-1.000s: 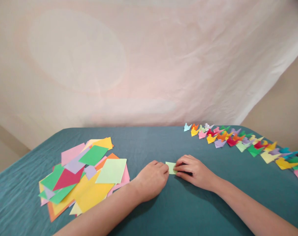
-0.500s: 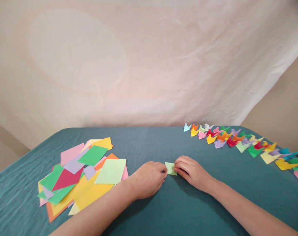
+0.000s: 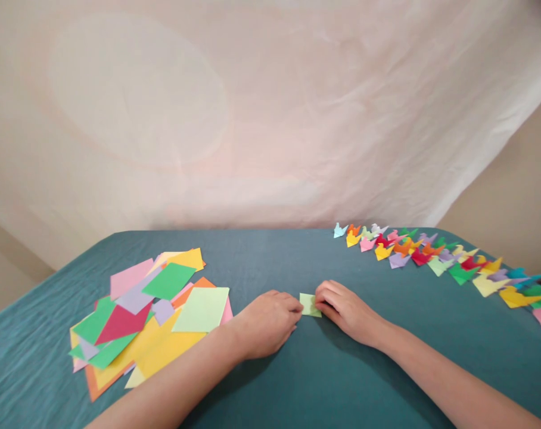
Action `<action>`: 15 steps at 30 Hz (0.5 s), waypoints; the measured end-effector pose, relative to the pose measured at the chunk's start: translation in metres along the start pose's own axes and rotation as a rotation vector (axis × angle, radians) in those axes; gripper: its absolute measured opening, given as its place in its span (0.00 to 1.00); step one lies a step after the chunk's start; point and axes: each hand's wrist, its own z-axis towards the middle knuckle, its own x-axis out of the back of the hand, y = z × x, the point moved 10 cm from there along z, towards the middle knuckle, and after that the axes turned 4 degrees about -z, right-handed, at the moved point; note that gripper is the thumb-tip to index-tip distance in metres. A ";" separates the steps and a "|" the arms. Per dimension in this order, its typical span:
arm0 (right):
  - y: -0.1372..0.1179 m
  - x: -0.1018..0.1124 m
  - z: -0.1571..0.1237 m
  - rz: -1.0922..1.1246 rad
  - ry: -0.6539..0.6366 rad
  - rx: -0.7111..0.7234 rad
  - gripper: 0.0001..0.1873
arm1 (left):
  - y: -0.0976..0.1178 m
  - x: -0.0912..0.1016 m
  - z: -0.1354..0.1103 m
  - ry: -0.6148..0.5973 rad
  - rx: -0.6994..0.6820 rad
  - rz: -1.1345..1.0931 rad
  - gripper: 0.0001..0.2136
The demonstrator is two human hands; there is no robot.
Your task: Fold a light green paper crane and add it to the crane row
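A small light green piece of folded paper [image 3: 308, 304] lies on the teal cloth between my two hands. My left hand [image 3: 270, 322] is closed at its left edge, fingertips pressed together on the paper. From the other side, my right hand [image 3: 344, 311] pinches the right edge, its curled fingers covering that corner. The paper's middle shows between the fingertips; its outer ends are partly hidden.
Loose coloured paper squares [image 3: 163, 322] overlap in a pile at the left, partly behind my left forearm. Rows of small folded paper birds [image 3: 422, 257] stand along the right side. A pale hanging cloth [image 3: 270, 119] closes off the table's far edge.
Hardly anything differs. My left fingers have shifted slightly at the paper's edge, and the whole view has moved a little.
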 end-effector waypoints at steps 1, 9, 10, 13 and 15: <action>0.000 0.000 0.000 -0.001 -0.003 0.008 0.06 | 0.000 0.000 0.000 0.002 -0.005 -0.007 0.08; 0.003 -0.001 0.001 -0.001 0.012 -0.017 0.06 | -0.001 0.000 -0.008 0.061 -0.035 -0.068 0.12; 0.003 -0.001 0.001 0.005 0.015 -0.026 0.06 | -0.001 0.000 -0.010 0.075 -0.042 -0.075 0.12; 0.004 0.000 0.002 0.022 0.018 -0.050 0.07 | -0.002 0.000 -0.014 0.113 -0.065 -0.103 0.14; 0.004 0.000 0.002 0.030 0.017 -0.063 0.07 | -0.003 0.000 -0.015 0.128 -0.078 -0.114 0.14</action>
